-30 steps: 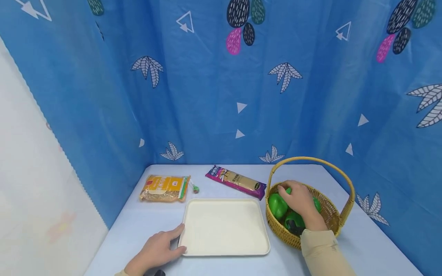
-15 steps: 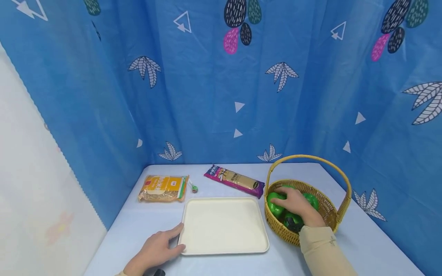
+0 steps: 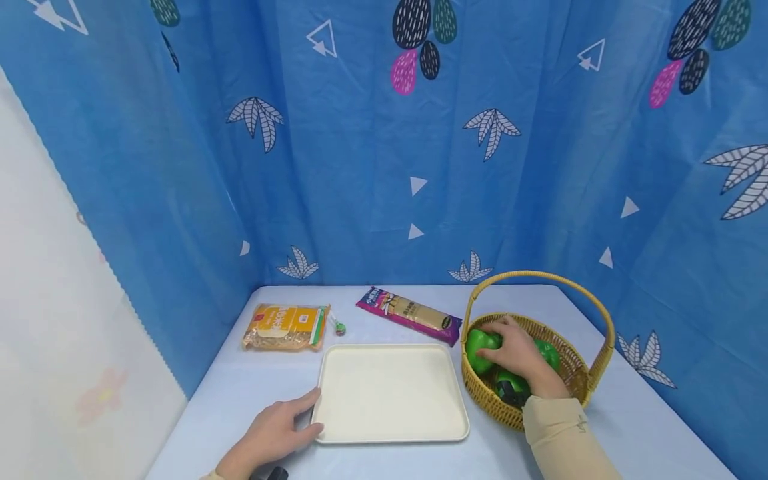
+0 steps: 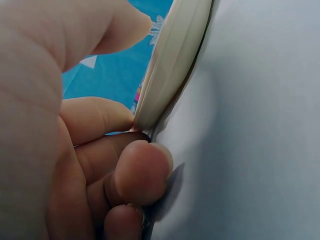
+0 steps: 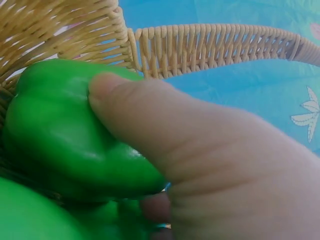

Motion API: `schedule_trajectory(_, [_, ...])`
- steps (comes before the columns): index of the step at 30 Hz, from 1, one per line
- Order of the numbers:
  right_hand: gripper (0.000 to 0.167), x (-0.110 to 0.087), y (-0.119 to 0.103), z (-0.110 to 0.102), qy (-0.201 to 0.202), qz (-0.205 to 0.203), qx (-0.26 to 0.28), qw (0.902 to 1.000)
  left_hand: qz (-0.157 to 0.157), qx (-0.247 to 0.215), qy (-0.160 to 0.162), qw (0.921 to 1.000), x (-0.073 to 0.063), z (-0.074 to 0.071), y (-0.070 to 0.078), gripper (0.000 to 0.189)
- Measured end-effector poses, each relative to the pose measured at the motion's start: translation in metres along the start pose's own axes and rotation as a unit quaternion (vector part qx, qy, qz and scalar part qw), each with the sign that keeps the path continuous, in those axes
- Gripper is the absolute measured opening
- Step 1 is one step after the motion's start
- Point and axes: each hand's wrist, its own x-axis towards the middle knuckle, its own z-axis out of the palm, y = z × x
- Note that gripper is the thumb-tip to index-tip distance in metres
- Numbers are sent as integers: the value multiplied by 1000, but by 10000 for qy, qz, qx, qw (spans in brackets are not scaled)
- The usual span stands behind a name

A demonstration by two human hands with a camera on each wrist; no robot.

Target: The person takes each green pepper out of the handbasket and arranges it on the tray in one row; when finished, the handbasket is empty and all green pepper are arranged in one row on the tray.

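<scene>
In the head view my right hand (image 3: 517, 349) reaches into a wicker basket (image 3: 492, 407) and grips a green bell pepper (image 3: 480, 348) at its left side. The right wrist view shows the thumb (image 5: 130, 97) pressed on the pepper's glossy skin; the other fingers are mostly hidden. More green peppers (image 3: 547, 353) lie beside it. My left hand (image 3: 273, 430) rests at the left edge of a cream rectangular tray (image 3: 390, 393), thumb and index finger spread. Seen from the left wrist, fingertips (image 4: 120, 117) touch the rim of the tray (image 4: 172, 70), which lies on the table.
A yellow-orange bag of grain (image 3: 287, 328) lies at the back left, beside a small wrapped lollipop (image 3: 339, 328). Behind the tray is a purple noodle packet (image 3: 411, 315). The basket's tall handle (image 3: 540, 273) arches over its opening. A blue curtain (image 3: 372, 147) hangs behind the table.
My right hand has lowered onto the left pepper, and its fingers and thumb have closed around it. My left hand keeps its place at the tray's edge.
</scene>
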Motion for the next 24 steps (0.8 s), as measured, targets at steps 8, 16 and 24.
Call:
schedule_trajectory(8, [49, -4, -3, -3, 75, -235, 78, 9997, 34, -46, -3, 10000, 0, 0, -1, 76])
schedule_trajectory(16, [47, -3, -3, -1, 130, -393, 307, 9987, 81, 6, 15, 10000, 1, 2, -5, 75])
schedule_trajectory(24, [56, -6, -3, -1, 232, -545, 567, 9966, 41, -87, -24, 10000, 2, 2, -5, 75])
